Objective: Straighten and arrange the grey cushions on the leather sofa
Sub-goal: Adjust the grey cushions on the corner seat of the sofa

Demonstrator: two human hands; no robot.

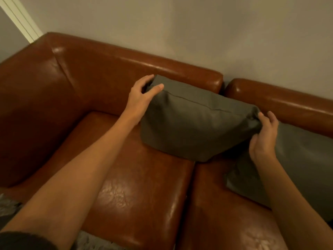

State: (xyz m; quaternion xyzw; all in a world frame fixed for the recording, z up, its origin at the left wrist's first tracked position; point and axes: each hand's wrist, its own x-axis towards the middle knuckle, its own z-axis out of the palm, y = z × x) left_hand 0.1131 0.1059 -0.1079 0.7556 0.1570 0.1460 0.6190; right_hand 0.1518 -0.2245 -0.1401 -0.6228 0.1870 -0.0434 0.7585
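grey cushions (194, 127), glossy brown sofa (100, 83)

Plain grey wall (216, 33), white door frame (19, 20) at left.

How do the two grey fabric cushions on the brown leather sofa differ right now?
The left grey cushion is gripped at both top corners by the left hand and right hand; the right grey cushion is untouched. The left one shows whole; the right one is partly cut off. Both lean against the backrest.

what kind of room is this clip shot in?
Most likely a home living room: a brown leather sofa against a plain wall, with grey cushions on it and some grey rug at its foot.
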